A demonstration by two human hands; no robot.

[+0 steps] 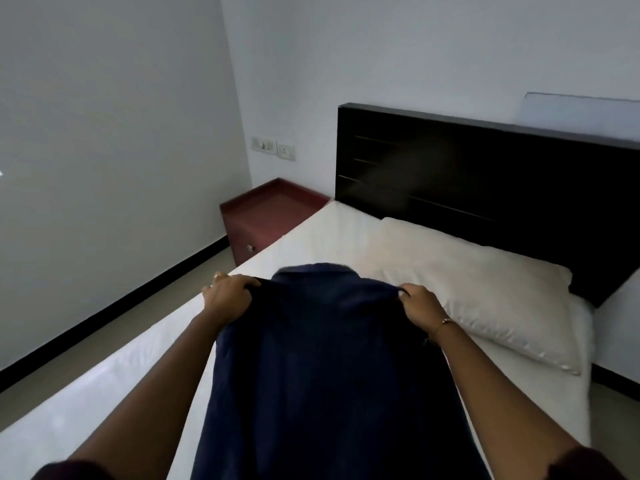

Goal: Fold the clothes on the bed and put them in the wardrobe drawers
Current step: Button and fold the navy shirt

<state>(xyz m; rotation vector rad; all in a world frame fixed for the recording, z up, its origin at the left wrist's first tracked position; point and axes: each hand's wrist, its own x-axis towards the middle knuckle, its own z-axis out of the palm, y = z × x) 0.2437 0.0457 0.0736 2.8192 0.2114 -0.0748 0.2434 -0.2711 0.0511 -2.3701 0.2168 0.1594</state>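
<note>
We've got both arms stretched out over the bed (311,233), and the shirt (329,358) is up in the air between them, dark navy, hanging down towards us. Our left hand (227,299) grips one shoulder of it, fingers (242,281) curled tight round the cloth, and our right hand (420,304) does the same at the other shoulder, fingers clenched on the fabric. The collar stands up between the two hands, just above them. The shirt hangs over the near part of the bed, roughly mid-width, and its lower part runs out of view at the bottom, so we cannot tell whether it touches the sheet.

There's a thin bracelet (441,323) on the right wrist and a ring on the left hand. Beyond the shirt, a white pillow (485,289) lies at the head of the bed, against the dark headboard (485,188). At the far left corner of the bed stands a reddish nightstand (270,216), just beside the mattress, with wall sockets (273,147) above it.
</note>
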